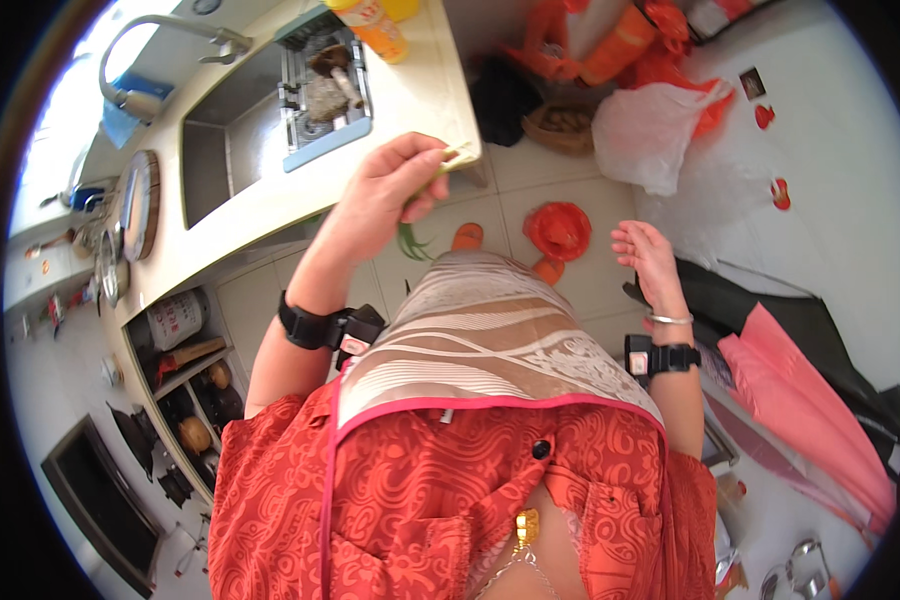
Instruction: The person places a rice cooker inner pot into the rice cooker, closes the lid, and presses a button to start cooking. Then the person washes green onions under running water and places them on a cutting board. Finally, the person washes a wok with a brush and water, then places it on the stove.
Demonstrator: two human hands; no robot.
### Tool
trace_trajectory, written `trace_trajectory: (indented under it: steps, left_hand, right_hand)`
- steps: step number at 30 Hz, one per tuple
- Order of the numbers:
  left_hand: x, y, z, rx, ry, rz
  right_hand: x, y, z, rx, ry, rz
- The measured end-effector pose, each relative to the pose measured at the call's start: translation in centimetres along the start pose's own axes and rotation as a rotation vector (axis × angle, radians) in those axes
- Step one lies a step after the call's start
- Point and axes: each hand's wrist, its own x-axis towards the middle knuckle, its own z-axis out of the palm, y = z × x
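My left hand [397, 176] grips a few thin green stalks [456, 159], whose pale ends stick out past the thumb while green leaves hang below the palm. It is raised in front of the counter's near corner. My right hand [645, 251] is held out over the floor with its fingers apart and nothing in it. Between the hands, down on the tiles, stands a small bin or basin lined with a red plastic bag [559, 230]. In the sink a rack [322, 105] with blue ends holds what look like mushrooms [337, 71].
A faucet [225, 41] arches over the metal sink [229, 142]. An orange and yellow container [375, 30] stands on the counter. White and red plastic bags [645, 135] and a basket [562, 124] lie by the wall. Umbrellas [802, 405] are at the right.
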Motion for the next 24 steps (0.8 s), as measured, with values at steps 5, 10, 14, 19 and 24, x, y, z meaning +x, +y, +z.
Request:
trace_trajectory:
  steps: [5,10,14,19,24]
  left_hand:
    - [-0.4,0.9,1.5,-0.15,-0.092,-0.008]
    - [-1.7,1.1,3.0,-0.133,-0.039,-0.024]
    - [-3.3,0.8,3.1,-0.14,-0.002,0.035]
    - [-6.6,1.3,-0.7,-0.11,0.077,0.106]
    - [-11.5,2.5,-9.6,-0.096,0.069,0.209]
  right_hand:
    - [-1.8,-7.3,4.8,-0.044,-0.194,-0.241]
    - [-3.3,-12.8,11.0,-0.079,-0.505,-0.474]
    - [-4.6,-13.5,16.3,-0.059,-0.729,-0.534]
    - [-6.1,-14.1,22.1,-0.241,-0.711,-0.551]
    - [-8.7,-14.0,31.3,-0.131,-0.787,-0.522]
